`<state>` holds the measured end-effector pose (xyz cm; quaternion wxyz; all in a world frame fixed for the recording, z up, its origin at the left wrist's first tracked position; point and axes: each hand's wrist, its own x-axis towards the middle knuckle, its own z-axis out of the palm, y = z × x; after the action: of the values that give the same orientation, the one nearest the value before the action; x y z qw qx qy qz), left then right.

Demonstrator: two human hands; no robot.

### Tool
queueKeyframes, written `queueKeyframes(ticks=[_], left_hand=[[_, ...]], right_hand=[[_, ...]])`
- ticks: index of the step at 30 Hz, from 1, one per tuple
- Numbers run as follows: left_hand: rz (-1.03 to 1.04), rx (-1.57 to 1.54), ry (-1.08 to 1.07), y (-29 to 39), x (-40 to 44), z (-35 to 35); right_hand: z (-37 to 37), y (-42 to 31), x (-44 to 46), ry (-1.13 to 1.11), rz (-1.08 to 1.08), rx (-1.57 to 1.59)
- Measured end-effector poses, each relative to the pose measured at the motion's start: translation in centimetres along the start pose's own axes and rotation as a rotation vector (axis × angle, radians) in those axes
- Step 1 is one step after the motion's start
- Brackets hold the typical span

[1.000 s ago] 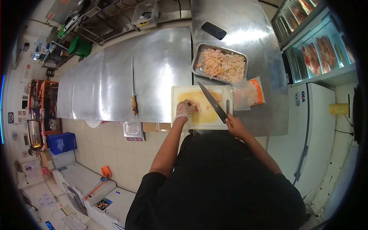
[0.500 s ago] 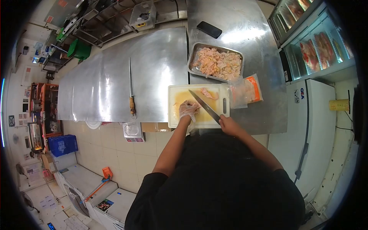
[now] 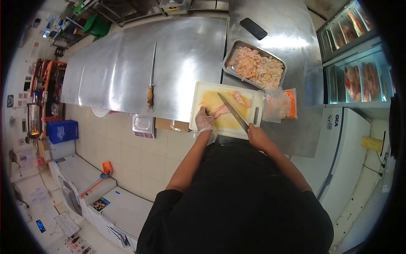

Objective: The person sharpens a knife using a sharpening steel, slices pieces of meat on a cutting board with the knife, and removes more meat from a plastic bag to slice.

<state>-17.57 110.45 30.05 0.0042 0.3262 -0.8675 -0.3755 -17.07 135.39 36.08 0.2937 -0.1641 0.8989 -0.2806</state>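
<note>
My left hand (image 3: pixel 204 120), in a clear plastic glove, is over the left part of a white cutting board (image 3: pixel 198 94). Its closed fingers grip the left end of a pale pink strip of raw meat (image 3: pixel 220 111). My right hand (image 3: pixel 257 137), bare, is wrapped round the handle of a long kitchen knife (image 3: pixel 234 111). The blade points up and left across the board, close to the strip's right end; whether it touches cannot be made out. Another raw meat piece (image 3: pixel 240 98) lies beyond the blade, near the board's far edge.
A metal tray (image 3: pixel 228 62) of cut raw meat stands behind the board. To the right lies an orange-and-clear plastic packet (image 3: pixel 289 103). A sharpening steel (image 3: pixel 152 76) and a black phone (image 3: pixel 253 28) rest on the steel tables. A white freezer (image 3: pixel 334 144) stands at right.
My left hand has drawn left from the knife, and the meat strip now shows stretched between them. The knife stays in my right hand. The whole view has shifted and turned slightly.
</note>
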Motion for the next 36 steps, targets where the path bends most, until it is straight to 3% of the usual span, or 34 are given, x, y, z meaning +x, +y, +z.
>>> queueKeyframes(ticks=[3,8,11,16,18,23,25,27,31,36], left_hand=[[0.025,0.024,0.061,-1.5,-0.1,0.0],[0.289,-0.091,0.08,-2.7,-1.1,0.1],[0.409,-0.054,0.076,-2.3,-1.0,0.2],[0.283,-0.034,-0.036,-1.6,-0.8,0.3],[0.351,-0.025,-0.082,-1.6,-0.8,0.1],[0.496,-0.029,-0.159,-3.1,0.0,-0.2],[0.558,-0.056,-0.173,-3.7,0.2,0.0],[0.383,-0.162,-0.105,-3.7,0.4,0.0],[0.396,-0.245,-0.011,-2.5,1.0,0.2],[0.517,-0.091,-0.101,-1.9,1.8,1.6]], right_hand=[[-1.1,-1.5,-0.1,-0.049,-0.033,-0.01],[1.3,-1.4,0.2,-0.146,-0.083,-0.101],[2.4,-1.4,0.2,-0.175,0.002,-0.129],[3.5,-4.1,3.0,-0.184,0.101,-0.196],[4.8,-5.4,6.4,-0.062,0.0,-0.179],[4.9,-8.2,11.4,0.0,-0.097,-0.164],[4.2,-7.5,10.2,-0.011,-0.061,-0.17],[3.3,-5.8,7.4,-0.037,0.02,-0.162],[3.2,-3.7,2.5,-0.115,0.15,-0.172],[5.7,-4.9,7.3,0.022,0.078,-0.194]])
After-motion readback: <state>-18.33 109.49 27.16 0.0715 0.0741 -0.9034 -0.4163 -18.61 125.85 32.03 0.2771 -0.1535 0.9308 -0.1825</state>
